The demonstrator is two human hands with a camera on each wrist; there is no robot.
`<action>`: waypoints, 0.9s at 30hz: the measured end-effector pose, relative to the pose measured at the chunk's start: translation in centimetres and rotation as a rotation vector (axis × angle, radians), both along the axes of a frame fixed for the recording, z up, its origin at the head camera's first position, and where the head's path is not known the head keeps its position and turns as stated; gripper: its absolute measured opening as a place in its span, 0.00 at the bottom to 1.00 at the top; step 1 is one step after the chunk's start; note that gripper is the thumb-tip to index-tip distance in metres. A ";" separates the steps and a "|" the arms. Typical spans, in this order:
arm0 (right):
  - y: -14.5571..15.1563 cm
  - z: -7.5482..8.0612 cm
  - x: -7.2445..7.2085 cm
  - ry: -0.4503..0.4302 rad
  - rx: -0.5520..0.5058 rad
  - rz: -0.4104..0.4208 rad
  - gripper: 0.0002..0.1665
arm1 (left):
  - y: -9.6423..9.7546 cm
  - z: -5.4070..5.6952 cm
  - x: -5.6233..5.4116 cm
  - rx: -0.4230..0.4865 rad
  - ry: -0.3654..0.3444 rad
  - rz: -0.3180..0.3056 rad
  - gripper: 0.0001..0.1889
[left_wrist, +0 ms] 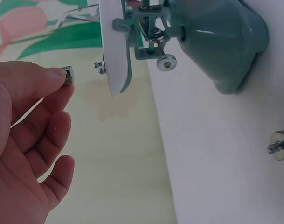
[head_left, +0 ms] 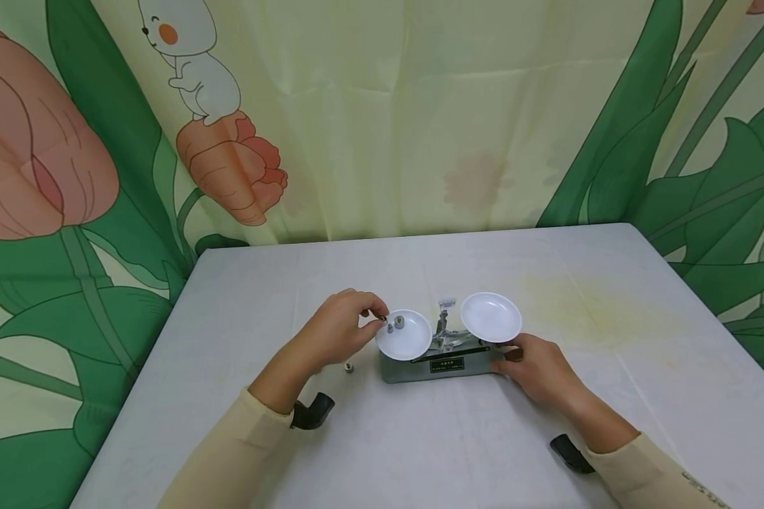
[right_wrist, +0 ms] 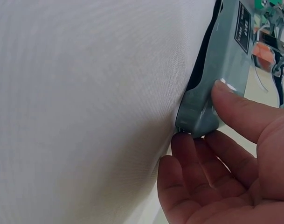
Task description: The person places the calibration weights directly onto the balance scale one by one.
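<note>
A green balance scale (head_left: 401, 372) stands on the table with two white pans. My left hand (head_left: 339, 329) pinches a small metal weight (left_wrist: 69, 75) between thumb and forefinger, beside the left pan (head_left: 404, 348); the other fingers are loosely curled. On that pan sit a larger weight (head_left: 399, 322) and a smaller weight (head_left: 390, 328). The right pan (head_left: 492, 318) holds nothing. My right hand (head_left: 541, 367) grips the right end of the scale's base, its thumb (right_wrist: 239, 107) on the front face and its fingers curled at the end.
Another knobbed metal weight (head_left: 349, 367) stands on the table left of the scale, below my left hand. A white cloth covers the table (head_left: 261, 283). Behind its far edge hangs a printed curtain (head_left: 369, 141) with flowers and a rabbit.
</note>
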State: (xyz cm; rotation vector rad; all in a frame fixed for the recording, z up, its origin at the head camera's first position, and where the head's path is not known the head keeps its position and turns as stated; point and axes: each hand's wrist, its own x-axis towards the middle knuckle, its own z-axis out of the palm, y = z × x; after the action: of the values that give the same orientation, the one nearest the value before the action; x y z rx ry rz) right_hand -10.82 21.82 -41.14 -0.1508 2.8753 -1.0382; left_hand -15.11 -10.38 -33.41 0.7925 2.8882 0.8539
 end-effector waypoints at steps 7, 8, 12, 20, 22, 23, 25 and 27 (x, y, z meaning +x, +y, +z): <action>0.0 0.0 0.0 -0.011 0.010 0.001 0.30 | 1.4 0.7 -0.8 -0.026 -0.021 -0.073 0.06; 0.0 0.0 0.0 -0.011 0.011 0.002 0.30 | 1.6 0.7 -1.0 -0.031 -0.031 -0.082 0.06; 0.0 0.1 0.0 -0.010 0.017 0.004 0.29 | 2.4 0.6 -1.6 -0.051 -0.054 -0.110 0.06; 0.0 0.0 -0.2 -0.014 0.013 0.008 0.29 | 3.3 0.1 -2.3 -0.083 -0.061 -0.151 0.07; -0.1 0.0 -0.1 -0.018 0.012 0.005 0.29 | 3.5 0.0 -2.2 -0.103 -0.063 -0.148 0.07; -0.1 0.0 -0.1 -0.020 0.012 0.004 0.30 | 3.6 -0.1 -2.2 -0.112 -0.063 -0.145 0.07; 0.0 0.0 -0.1 -0.022 0.011 0.002 0.30 | 3.7 -0.1 -2.2 -0.134 -0.053 -0.143 0.07; 0.0 0.0 -0.1 -0.024 0.011 -0.001 0.30 | 3.8 -0.2 -2.2 -0.150 -0.038 -0.145 0.06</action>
State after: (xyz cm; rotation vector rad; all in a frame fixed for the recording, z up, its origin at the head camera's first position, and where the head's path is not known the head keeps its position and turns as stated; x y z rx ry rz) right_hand -10.92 21.79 -41.12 -0.1356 2.8591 -1.0174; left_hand -17.26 -6.56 -33.58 0.9453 2.7800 0.6234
